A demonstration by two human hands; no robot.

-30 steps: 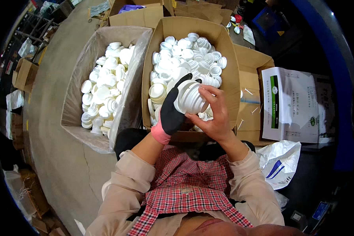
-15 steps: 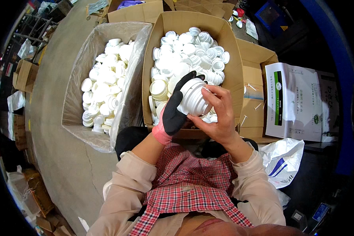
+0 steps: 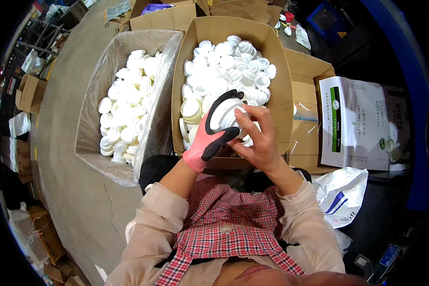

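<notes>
You sit in a workshop or warehouse: concrete floor (image 3: 76,190), cardboard boxes (image 3: 233,28) heaped with white caps (image 3: 214,71), more cartons around.

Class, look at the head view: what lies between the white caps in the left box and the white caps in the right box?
In the head view, two walls: the clear plastic liner draped over the left box's side, then the right cardboard box's brown wall, side by side.

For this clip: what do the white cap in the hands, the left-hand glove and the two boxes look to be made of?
White cap: likely moulded plastic, smooth with a slight sheen and ribbed rings. Glove on the left hand: pink knit fabric with a black, probably rubbery, coated palm and fingers. Box of caps in front: brown corrugated cardboard, matte, folded flaps. Left box: seemingly the same, lined with a thin translucent plastic bag, creased and glossy.
</notes>
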